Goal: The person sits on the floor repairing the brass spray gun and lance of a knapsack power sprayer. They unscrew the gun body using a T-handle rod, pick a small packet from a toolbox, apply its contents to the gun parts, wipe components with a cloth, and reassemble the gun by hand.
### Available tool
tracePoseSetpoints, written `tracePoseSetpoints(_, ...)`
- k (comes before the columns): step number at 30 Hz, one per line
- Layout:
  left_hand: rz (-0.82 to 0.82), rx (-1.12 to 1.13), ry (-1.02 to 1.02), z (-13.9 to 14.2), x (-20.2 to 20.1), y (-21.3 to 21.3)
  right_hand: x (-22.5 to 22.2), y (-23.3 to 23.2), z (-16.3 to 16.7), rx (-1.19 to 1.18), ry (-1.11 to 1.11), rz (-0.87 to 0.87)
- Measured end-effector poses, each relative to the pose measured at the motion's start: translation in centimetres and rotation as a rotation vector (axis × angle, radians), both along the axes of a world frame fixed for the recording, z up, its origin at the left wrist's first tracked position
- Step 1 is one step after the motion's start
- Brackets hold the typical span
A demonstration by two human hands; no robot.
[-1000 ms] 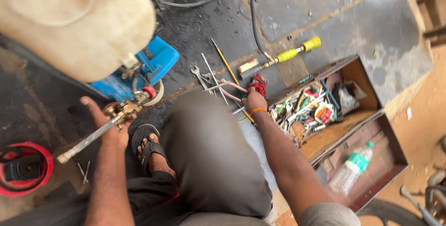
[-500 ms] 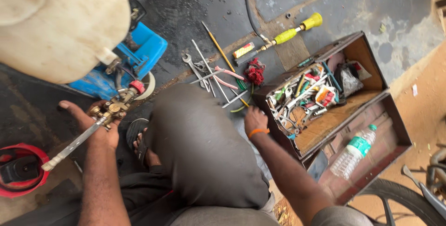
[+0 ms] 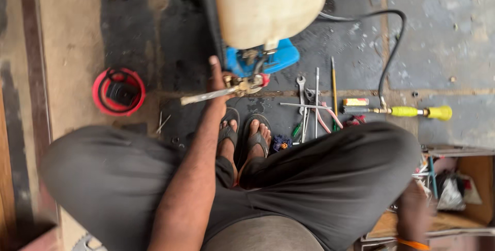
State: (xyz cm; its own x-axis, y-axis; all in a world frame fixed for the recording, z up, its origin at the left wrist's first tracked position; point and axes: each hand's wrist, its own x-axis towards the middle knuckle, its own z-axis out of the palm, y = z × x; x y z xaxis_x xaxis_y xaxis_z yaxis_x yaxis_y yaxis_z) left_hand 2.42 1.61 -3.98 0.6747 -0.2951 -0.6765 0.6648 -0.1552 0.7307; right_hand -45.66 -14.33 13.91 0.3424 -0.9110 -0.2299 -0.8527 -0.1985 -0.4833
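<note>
My left hand [image 3: 216, 88] grips a brass valve fitting [image 3: 240, 85] with a metal lever sticking out to the left, held just below the blue base [image 3: 276, 60] of a cream plastic tank [image 3: 268, 3]. My right hand [image 3: 415, 207] is blurred at the lower right, down by the open wooden toolbox [image 3: 464, 189]; whether it holds anything is unclear. An orange band sits on that wrist. My knees in grey trousers fill the lower frame, and my sandalled feet [image 3: 245, 137] rest on the floor between them.
Spanners, rods and pliers [image 3: 312, 106] lie on the dark concrete right of my feet. A yellow-handled spray lance [image 3: 412, 112] with a black hose [image 3: 392, 50] lies further right. A red round lid [image 3: 118, 92] sits at left.
The view has swung left and now looks straight down. My right hand has dropped from the tools on the floor toward the toolbox. The left hand still holds the brass fitting.
</note>
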Motion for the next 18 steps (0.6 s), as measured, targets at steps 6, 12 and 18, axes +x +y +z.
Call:
tracePoseSetpoints(6, -0.030, 0.001, -0.045, 1.8, 0.2, -0.2, 12.8, -1.8, 8.8, -0.176, -0.340, 0.211)
tracePoseSetpoints(12, -0.055, -0.038, -0.065, 3.1, 0.3, -0.7, 25.3, 0.4, 7.4, -0.210, -0.266, 0.735)
tracePoseSetpoints(18, -0.090, -0.072, -0.069, 2.9, 1.0, 0.1, 29.7, 1.6, 5.1, -0.209, -0.094, 0.779)
